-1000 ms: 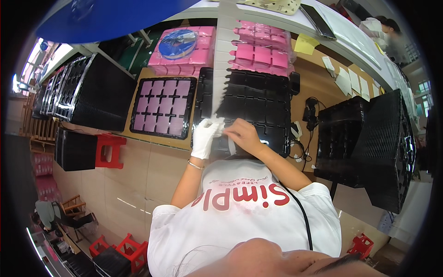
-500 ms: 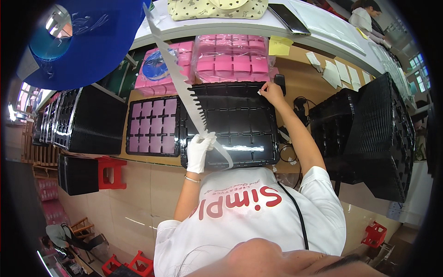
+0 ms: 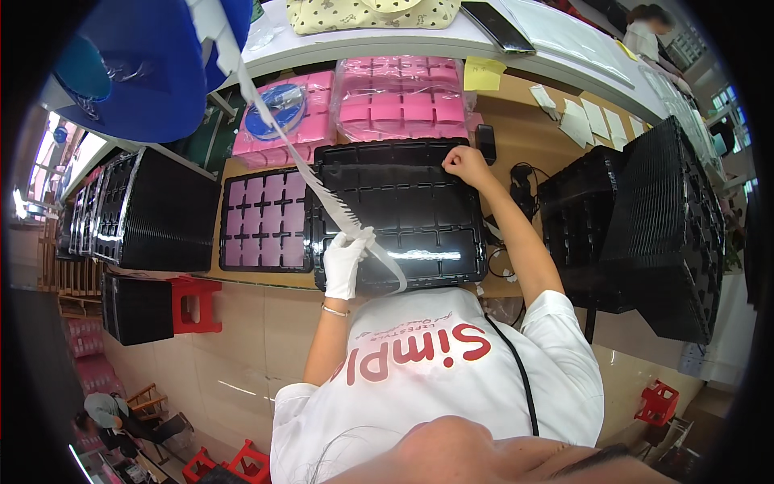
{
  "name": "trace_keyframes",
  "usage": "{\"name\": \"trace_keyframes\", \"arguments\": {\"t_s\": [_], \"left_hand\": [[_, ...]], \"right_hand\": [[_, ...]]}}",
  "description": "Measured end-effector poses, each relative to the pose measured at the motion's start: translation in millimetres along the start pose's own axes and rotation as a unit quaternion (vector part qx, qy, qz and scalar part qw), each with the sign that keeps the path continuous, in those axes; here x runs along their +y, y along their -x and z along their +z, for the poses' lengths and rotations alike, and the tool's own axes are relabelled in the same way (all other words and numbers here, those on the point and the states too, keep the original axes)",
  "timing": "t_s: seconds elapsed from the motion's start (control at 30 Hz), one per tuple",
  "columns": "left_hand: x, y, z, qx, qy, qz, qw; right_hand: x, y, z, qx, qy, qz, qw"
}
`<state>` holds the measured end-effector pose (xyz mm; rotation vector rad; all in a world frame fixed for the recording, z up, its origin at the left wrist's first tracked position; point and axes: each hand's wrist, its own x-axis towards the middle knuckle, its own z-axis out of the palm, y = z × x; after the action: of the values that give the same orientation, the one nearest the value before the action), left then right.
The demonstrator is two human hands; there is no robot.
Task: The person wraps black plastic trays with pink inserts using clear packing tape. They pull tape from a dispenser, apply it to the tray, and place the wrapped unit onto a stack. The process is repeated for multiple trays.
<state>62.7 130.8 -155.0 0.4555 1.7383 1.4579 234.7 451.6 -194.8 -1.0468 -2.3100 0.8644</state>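
My left hand (image 3: 345, 262), in a white glove, pinches a long white strip (image 3: 329, 198) with a toothed edge. From the fingers the strip runs up toward a blue reel (image 3: 153, 73), and its lower end curls over a black compartmented tray (image 3: 379, 211). My bare right hand (image 3: 466, 165) is at the tray's far right corner. Its fingers are curled together, and whatever they may hold is hidden. Left of the black tray lies a smaller black tray (image 3: 311, 242) with pink-purple squares in its compartments.
Plastic-wrapped pink trays (image 3: 401, 101) stand behind, with a blue ring (image 3: 276, 111) on one stack. Tall black tray stacks rise at left (image 3: 165, 210) and right (image 3: 661, 234). Cables (image 3: 524, 181) lie right of the work. Beyond is a white shelf (image 3: 387, 44) with a bag and phone.
The strip's upper part has swung left, and the blue reel looks turned. My right hand has shifted slightly left and nearer; the white bit at its fingertips no longer shows.
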Motion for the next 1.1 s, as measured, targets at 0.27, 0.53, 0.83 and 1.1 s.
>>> {"name": "trace_keyframes", "arguments": {"t_s": [0.27, 0.53, 0.83, 1.1], "left_hand": [[10, 18, 18, -0.016, 0.093, -0.010, 0.995], [17, 23, 46, -0.119, 0.064, -0.027, 0.990], [12, 24, 65, -0.129, 0.055, -0.022, 0.990], [6, 24, 69, -0.139, 0.027, -0.014, 0.990]], "right_hand": [[-62, 128, 13, -0.102, -0.678, 0.213, 0.696], [-128, 179, 39, -0.091, -0.413, 0.193, 0.885], [-131, 205, 12, 0.041, -0.194, -0.033, 0.980], [-62, 216, -25, -0.015, -0.017, 0.142, 0.990]]}}
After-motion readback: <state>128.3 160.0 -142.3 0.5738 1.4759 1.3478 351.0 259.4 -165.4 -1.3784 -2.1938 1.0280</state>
